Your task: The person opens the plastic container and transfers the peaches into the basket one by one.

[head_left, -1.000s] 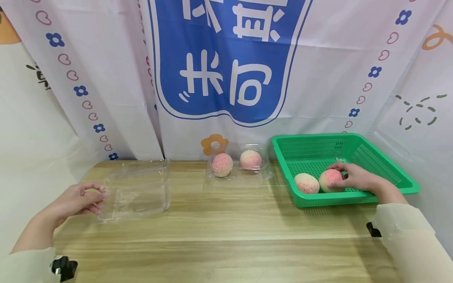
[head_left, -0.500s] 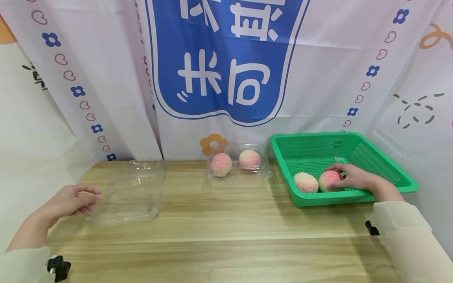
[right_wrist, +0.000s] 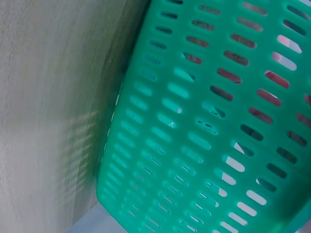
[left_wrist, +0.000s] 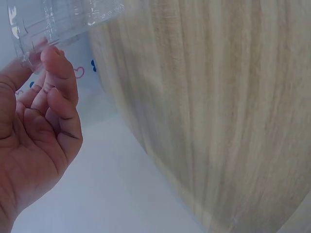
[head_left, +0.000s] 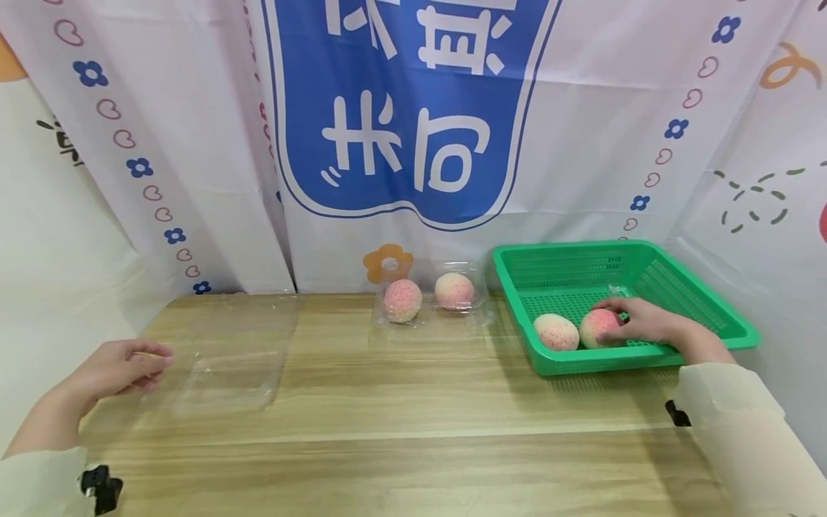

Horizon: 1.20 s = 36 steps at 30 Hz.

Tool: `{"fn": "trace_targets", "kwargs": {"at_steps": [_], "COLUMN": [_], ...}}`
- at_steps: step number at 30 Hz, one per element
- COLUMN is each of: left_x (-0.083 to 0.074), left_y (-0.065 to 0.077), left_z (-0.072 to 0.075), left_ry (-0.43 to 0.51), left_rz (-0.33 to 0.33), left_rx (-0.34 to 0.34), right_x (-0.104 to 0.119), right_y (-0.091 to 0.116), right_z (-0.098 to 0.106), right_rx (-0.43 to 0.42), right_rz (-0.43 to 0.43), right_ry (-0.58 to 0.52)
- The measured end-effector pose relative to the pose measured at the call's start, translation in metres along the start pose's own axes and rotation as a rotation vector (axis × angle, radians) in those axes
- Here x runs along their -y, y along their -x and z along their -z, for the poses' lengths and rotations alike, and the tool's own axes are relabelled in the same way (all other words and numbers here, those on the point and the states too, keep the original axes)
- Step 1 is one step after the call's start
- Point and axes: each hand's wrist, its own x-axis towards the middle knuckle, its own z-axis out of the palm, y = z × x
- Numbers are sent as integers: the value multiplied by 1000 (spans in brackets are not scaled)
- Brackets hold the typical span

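Pinching a clear container (head_left: 235, 352) near the tabletop's (head_left: 388, 438) far-left corner, left hand (head_left: 125, 368) could totally drop it if that grip slips; right hand (head_left: 649, 323) is curled round a pinkish ball (head_left: 597, 329) by the basket's (head_left: 558, 267) near edge.

Tan-streaked along the desk (head_left: 413, 424); green on the basket (head_left: 562, 365) at its far right corner, pink-specked cream on one ball (head_left: 555, 333) inside, pink into cream on a second ball (head_left: 596, 328). Pink and cream on two balls (head_left: 403, 301) (head_left: 454, 290) by the far edge. Clear on the left-edge box (head_left: 232, 373). White on blue across the cloth (head_left: 394, 188).
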Motion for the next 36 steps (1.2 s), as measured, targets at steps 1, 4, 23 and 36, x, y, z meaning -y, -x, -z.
{"fn": "trace_targets", "kwargs": {"at_steps": [1, 4, 23, 36], "left_x": [1, 2, -46, -119], "left_y": [0, 1, 12, 14], "left_z": [0, 1, 0, -35], "left_ry": [3, -12, -189, -92], "left_rz": [0, -4, -216, -353], "left_rx": [-3, -9, -172, -191], "right_x": [1, 3, 13, 68], "right_y": [0, -1, 13, 19], "right_z": [0, 2, 6, 3], "right_rx": [-4, -20, -243, -468], "right_rz": [2, 14, 61, 94], "right_ry": [4, 17, -27, -169]}}
